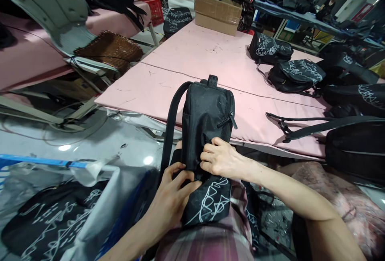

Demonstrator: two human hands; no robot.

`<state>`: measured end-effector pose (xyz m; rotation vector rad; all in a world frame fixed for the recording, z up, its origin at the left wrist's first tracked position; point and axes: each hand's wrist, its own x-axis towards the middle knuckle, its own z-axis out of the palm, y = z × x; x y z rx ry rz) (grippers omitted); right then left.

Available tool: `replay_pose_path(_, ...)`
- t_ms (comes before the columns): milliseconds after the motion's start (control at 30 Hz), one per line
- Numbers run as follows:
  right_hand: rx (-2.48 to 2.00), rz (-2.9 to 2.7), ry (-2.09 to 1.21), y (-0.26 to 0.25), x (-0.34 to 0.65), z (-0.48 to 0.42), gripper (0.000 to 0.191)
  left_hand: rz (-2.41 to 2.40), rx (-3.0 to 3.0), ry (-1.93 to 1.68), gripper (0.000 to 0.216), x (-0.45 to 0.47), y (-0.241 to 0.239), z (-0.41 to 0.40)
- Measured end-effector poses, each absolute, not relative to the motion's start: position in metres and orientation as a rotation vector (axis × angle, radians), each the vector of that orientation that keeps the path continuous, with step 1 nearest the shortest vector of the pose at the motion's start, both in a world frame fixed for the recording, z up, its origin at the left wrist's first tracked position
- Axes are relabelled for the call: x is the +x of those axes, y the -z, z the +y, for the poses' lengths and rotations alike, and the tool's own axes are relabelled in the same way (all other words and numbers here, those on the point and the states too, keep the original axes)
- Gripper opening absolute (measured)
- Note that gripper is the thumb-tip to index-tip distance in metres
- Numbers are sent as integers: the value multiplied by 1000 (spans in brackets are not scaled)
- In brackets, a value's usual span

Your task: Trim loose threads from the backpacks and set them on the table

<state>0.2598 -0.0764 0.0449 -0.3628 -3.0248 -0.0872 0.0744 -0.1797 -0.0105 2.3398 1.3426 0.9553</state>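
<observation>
Pinching black bag [207,102] with right hand [221,158], below zip pull [225,121]; gripping its lower left with left hand [174,188]. Seeing pink desk [180,60] beyond, with other bags [296,75] along right and box [215,14] at far end. Seeing chair [64,16] at left, white-patterned bag [51,223] in lined bin [66,164] at lower left.

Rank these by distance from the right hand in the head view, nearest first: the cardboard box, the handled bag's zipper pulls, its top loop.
1. Zipper pulls: just beyond the right hand, on the right side of the black bag.
2. Top loop: at the bag's far end.
3. Cardboard box: at the far end of the pink table.
</observation>
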Motion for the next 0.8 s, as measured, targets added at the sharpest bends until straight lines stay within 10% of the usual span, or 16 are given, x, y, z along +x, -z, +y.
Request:
replay_pose_path(367, -1080, -2286, -1015, -59, 307, -120, 27, 1449, 2490, -1138, 15, 88, 17, -180)
replay_pose_path(500, -1281, -2300, -1061, -44, 312, -136, 72, 1435, 2539, -1083, 22, 91, 10, -179)
replay_pose_path(800, -1364, -1377, -1174, 0, 322, -106, 32, 1647, 2617, -853, 13, 76, -12, -128)
